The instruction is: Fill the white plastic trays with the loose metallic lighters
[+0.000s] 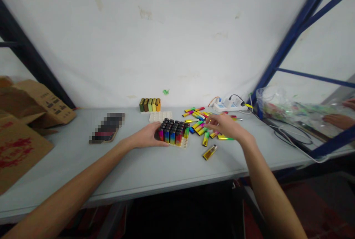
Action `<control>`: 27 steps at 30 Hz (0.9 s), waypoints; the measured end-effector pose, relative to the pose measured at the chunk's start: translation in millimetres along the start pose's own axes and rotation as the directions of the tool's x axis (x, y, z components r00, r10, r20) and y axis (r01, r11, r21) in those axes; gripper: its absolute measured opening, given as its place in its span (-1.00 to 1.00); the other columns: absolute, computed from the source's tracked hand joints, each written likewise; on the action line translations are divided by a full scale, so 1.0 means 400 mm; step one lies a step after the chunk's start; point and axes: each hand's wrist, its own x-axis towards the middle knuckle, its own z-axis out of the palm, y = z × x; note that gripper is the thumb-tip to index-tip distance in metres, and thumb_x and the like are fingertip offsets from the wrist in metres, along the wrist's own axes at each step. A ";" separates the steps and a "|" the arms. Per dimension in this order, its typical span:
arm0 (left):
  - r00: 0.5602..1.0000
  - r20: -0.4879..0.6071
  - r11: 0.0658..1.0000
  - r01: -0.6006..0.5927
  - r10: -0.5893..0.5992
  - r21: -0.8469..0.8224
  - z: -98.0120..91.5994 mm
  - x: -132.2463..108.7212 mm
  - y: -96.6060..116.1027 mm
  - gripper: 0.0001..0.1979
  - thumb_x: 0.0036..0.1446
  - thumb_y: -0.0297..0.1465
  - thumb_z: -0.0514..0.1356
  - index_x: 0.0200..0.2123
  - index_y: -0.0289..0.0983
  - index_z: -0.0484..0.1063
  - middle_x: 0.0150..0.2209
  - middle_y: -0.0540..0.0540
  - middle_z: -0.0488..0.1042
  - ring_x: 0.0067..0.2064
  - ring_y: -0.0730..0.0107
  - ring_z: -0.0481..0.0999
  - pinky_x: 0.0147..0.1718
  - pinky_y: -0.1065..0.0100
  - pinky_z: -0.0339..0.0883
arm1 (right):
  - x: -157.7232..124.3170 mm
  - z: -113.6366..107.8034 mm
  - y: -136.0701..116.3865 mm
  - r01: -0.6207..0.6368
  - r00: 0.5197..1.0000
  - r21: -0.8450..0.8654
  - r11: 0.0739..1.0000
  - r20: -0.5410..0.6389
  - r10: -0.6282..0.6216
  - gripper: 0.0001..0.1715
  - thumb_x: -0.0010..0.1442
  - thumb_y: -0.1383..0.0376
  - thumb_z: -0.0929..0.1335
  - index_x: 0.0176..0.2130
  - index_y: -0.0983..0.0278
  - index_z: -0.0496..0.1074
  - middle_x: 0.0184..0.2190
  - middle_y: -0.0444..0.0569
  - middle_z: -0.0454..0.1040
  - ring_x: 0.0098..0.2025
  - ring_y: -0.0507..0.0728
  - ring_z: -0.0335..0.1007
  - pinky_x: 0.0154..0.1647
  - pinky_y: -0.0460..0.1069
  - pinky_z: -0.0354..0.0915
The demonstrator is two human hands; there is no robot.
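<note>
A white tray [184,143] packed with several upright rainbow-coloured lighters [174,131] stands mid-table. My left hand [146,135] rests against the tray's left side, fingers curled on it. My right hand [226,126] reaches over a loose pile of lighters [198,118] lying flat to the tray's right, fingers bent down onto them; what it grips is not clear. A gold lighter [210,152] lies alone nearer me.
An empty white tray [161,116] and a row of green-to-orange lighters [150,104] sit near the wall. Cardboard boxes [24,120] fill the left. A power strip [230,105], cables and a plastic bag [283,107] lie right, with another person's hands [340,118].
</note>
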 end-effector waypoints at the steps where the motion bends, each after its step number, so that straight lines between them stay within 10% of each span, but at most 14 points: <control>1: 1.000 -0.002 1.000 0.001 -0.001 0.000 0.000 0.000 0.000 -0.15 -0.16 0.13 0.45 0.13 -0.22 0.47 0.05 -0.21 0.58 0.08 -0.16 0.56 0.10 0.02 0.41 | -0.011 -0.027 0.027 -0.038 0.999 -0.051 0.998 -0.027 0.036 -0.76 0.32 0.13 0.40 -0.22 0.25 0.57 -0.35 0.01 0.65 -0.36 0.15 0.53 -0.36 -0.03 0.31; 6: 0.999 -0.031 1.000 0.014 -0.014 0.002 0.002 0.000 -0.004 -0.14 -0.21 0.15 0.46 0.09 -0.21 0.49 0.02 -0.20 0.60 0.08 -0.18 0.55 0.09 0.01 0.41 | -0.063 -0.126 0.188 -0.272 0.962 -0.217 0.938 -0.104 0.254 -0.76 0.23 0.20 0.42 -0.15 0.24 0.63 -0.20 0.05 0.69 -0.18 0.22 0.59 -0.18 0.01 0.40; 13: 1.000 -0.024 1.000 0.010 -0.011 -0.008 0.002 0.001 -0.012 -0.17 -0.20 0.15 0.45 0.07 -0.20 0.49 0.00 -0.19 0.61 0.08 -0.17 0.55 0.10 0.01 0.41 | -0.136 -0.168 0.336 -0.526 0.843 -0.076 0.847 0.089 0.531 -0.50 0.03 0.02 0.52 -0.10 0.27 0.64 -0.09 0.15 0.67 -0.16 0.27 0.63 -0.33 0.00 0.48; 22: 1.000 -0.012 1.000 0.008 -0.008 -0.018 0.002 0.003 -0.020 -0.17 -0.18 0.14 0.44 0.10 -0.20 0.49 0.02 -0.19 0.61 0.08 -0.15 0.55 0.11 0.01 0.41 | -0.173 -0.158 0.373 -0.687 0.676 -0.076 0.723 0.298 0.674 -0.34 -0.24 -0.17 0.58 -0.28 0.25 0.66 -0.16 0.17 0.67 -0.16 0.30 0.60 -0.34 0.03 0.50; 27: 1.000 -0.013 1.000 0.028 -0.028 -0.006 -0.001 0.002 -0.018 -0.18 -0.18 0.15 0.43 0.08 -0.21 0.50 0.01 -0.19 0.61 0.05 -0.15 0.57 0.09 -0.01 0.43 | -0.155 -0.147 0.364 -0.628 0.708 -0.143 0.765 0.303 0.638 -0.43 -0.21 -0.13 0.56 -0.40 0.28 0.59 -0.34 0.09 0.64 -0.26 0.25 0.55 -0.31 0.03 0.43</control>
